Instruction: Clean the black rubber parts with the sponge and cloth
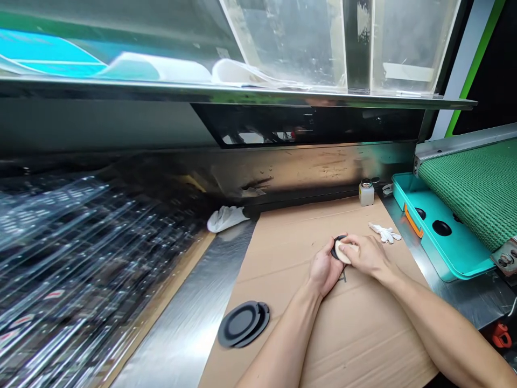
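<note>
Over the cardboard sheet (283,242), my left hand (324,267) is closed around the edge of a small black disc (335,249). My right hand (367,254) pinches a cream-coloured pad (344,253) and presses it against the disc's face, covering most of it. To the left of my left forearm, two dark round discs (241,324) lie overlapped on the cardboard. Beyond my right hand rests a crumpled white glove (385,233). A small white bottle with a dark cap (367,193) stands near the cardboard's far edge.
At right, a teal bin (456,253) with black round pieces sits partly under a green conveyor belt (476,178). Clear plastic-wrapped trays (89,258) fill the left side. Another white glove (226,218) lies by the back wall. A metal shelf edge (258,96) runs overhead.
</note>
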A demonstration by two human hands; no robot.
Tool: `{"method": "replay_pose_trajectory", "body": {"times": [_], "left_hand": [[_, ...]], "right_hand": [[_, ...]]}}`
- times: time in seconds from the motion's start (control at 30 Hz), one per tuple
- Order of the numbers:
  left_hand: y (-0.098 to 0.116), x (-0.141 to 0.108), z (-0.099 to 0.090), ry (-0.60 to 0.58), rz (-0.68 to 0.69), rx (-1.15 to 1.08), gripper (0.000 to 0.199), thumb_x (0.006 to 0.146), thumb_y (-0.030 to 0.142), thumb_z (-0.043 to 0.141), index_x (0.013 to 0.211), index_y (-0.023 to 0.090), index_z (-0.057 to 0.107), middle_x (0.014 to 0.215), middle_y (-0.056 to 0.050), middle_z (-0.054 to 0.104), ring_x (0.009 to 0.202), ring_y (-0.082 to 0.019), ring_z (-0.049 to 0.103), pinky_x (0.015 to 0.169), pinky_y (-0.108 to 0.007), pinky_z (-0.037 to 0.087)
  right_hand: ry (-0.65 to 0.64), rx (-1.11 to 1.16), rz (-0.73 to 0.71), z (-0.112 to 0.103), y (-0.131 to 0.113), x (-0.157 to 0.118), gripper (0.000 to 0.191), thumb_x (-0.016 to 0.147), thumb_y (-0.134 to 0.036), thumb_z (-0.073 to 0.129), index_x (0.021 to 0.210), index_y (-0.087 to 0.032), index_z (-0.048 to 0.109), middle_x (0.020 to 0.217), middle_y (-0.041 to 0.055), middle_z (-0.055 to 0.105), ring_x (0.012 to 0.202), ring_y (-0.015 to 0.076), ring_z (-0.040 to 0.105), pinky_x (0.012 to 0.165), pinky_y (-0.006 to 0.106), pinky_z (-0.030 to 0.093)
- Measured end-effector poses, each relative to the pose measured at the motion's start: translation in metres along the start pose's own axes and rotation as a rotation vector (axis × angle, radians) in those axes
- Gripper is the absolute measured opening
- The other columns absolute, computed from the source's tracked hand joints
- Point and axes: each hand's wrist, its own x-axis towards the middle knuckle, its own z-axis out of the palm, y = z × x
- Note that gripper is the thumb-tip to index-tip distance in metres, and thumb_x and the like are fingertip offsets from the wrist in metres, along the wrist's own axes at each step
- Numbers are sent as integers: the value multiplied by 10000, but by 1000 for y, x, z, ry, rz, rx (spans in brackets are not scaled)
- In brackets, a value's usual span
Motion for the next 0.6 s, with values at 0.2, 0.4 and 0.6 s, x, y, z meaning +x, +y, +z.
{"method": "replay_pose_trajectory", "body": {"times": [0.2,0.4,0.6], "left_hand": [[14,-2,-4,-3,-14,-36,376,1018,331,371,1057,97,663,1144,-211,706,1049,-300,708,772,-389,594],[31,-1,-14,-5,-5,-234,419,951,233,333,1195,98,645,1116,-203,711,1016,-299,705,779,-426,596],[37,-5,-12,33,6,-339,378,1000,251,349,1219,110,623,1191,-198,689,1094,-304,691,867,-449,612]], "right_hand": [[207,-113,193,-6,19,4,379,1012,-476,433,1253,-287,656,1088,63,761,1006,251,696,814,316,471],[120,-282,15,-6,16,3,413,1043,-397,351,930,-229,711,933,81,723,937,239,640,826,325,419],[196,-600,206,-27,32,6,258,957,-305,507,1060,-190,714,1096,182,660,1067,335,574,877,436,411]]}}
